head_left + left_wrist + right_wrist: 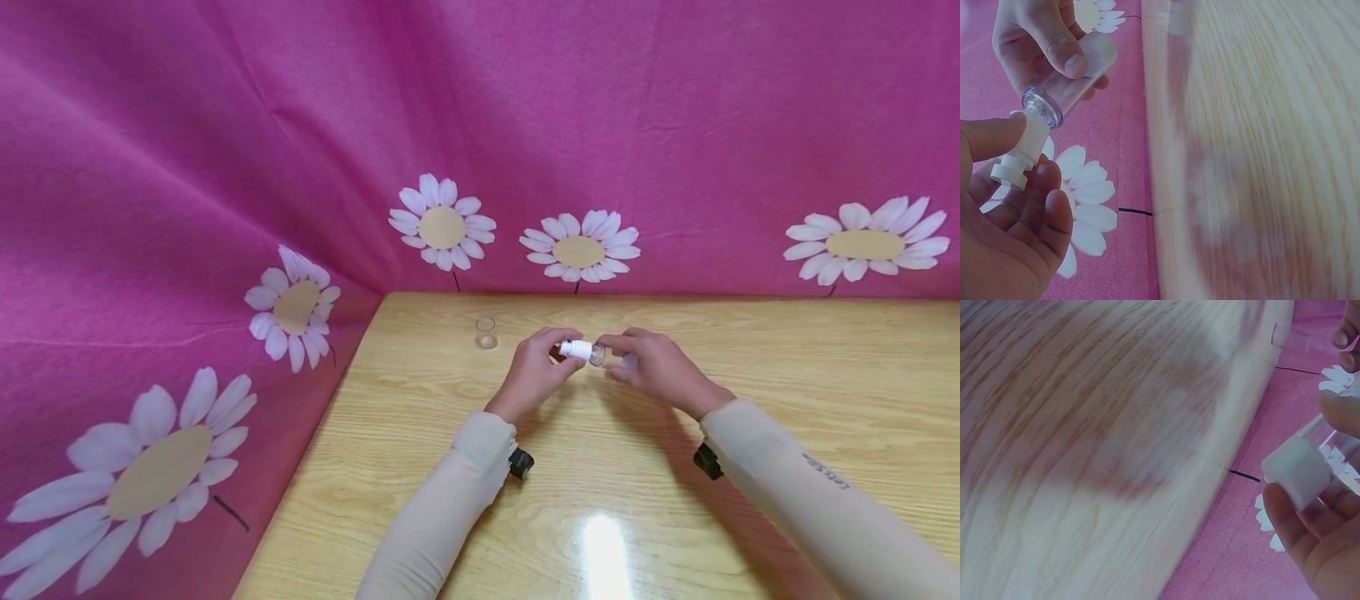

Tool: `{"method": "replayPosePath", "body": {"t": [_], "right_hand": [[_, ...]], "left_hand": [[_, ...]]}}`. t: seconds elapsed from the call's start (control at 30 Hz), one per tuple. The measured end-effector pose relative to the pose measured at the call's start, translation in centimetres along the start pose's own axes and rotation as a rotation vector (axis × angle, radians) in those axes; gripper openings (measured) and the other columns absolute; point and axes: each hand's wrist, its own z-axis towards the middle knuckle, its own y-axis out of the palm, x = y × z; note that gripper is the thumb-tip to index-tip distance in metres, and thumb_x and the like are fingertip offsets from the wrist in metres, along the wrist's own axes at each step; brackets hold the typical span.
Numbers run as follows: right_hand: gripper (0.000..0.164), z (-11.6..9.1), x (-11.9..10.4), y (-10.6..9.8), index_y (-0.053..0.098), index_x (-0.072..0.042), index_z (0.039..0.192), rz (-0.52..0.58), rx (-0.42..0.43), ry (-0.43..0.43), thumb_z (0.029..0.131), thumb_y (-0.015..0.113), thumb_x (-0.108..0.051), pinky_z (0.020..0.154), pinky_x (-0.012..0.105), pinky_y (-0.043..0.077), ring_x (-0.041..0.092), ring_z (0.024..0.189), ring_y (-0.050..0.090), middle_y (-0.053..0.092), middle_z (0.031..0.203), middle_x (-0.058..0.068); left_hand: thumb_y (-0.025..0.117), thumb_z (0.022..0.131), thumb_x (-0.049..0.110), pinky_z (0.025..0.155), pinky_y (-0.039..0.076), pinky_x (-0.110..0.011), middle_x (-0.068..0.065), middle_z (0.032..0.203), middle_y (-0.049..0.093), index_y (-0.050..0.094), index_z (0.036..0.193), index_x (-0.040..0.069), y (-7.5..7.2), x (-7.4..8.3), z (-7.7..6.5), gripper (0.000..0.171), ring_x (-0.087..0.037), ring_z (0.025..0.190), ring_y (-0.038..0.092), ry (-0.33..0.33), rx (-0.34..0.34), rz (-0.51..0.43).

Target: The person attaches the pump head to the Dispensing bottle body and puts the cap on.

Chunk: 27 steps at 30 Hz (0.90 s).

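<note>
My left hand (534, 373) pinches a white pump top (1029, 145) between thumb and fingers. The pump meets the rim of a clear bottle (1067, 89), whose opening faces my left hand. Round the body of that bottle my right hand (663, 371) curls its thumb and fingers. A white bottom end (1300, 472) of the bottle shows in the right wrist view. Pump and bottle are held tilted, nearly lying sideways in the head view, above the table's far part. To the left of both hands, a clear cylindrical cap (487, 337) stands on the table.
A light wooden table (420, 400) lies under both arms. Behind it and along its left side hangs a pink cloth (300, 150) with white daisies. Each wrist carries a small black camera, such as the left one (520, 462).
</note>
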Motion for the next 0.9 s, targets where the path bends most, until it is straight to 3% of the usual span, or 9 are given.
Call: {"method": "replayPosePath", "body": {"t": [0.4, 0.7, 0.9], "right_hand": [[0.037, -0.19, 0.18, -0.15, 0.068, -0.003, 0.119, -0.027, 0.0, 0.004, 0.085, 0.078, -0.012, 0.068, 0.037, 0.051, 0.017, 0.074, 0.058, 0.069, 0.097, 0.015], [0.039, -0.42, -0.34, -0.56, 0.068, -0.004, 0.121, -0.075, -0.001, -0.023, 0.085, 0.077, -0.014, 0.068, 0.04, 0.052, 0.022, 0.075, 0.062, 0.068, 0.099, 0.017], [0.039, -0.67, -0.28, -0.7, 0.068, -0.005, 0.121, -0.092, 0.001, -0.016, 0.084, 0.078, -0.013, 0.067, 0.04, 0.052, 0.02, 0.072, 0.061, 0.069, 0.1, 0.016]], "left_hand": [[0.073, 0.09, 0.017, 0.067, 0.049, -0.015, -0.003, 0.11, 0.067, 0.067, 0.126, 0.015, 0.33, 0.1, 0.17, 0.036, -0.01, 0.087, 0.058, -0.003, -0.003, 0.026], [0.075, 0.089, 0.019, 0.068, 0.048, -0.014, -0.006, 0.107, 0.067, 0.069, 0.123, 0.009, 0.69, 0.39, 0.27, 0.036, -0.009, 0.083, 0.057, -0.01, -0.002, 0.045], [0.071, 0.092, 0.025, 0.067, 0.048, -0.016, -0.005, 0.108, 0.067, 0.069, 0.122, 0.011, 0.65, 0.38, 0.19, 0.033, -0.008, 0.083, 0.057, -0.026, -0.034, 0.038]]}}
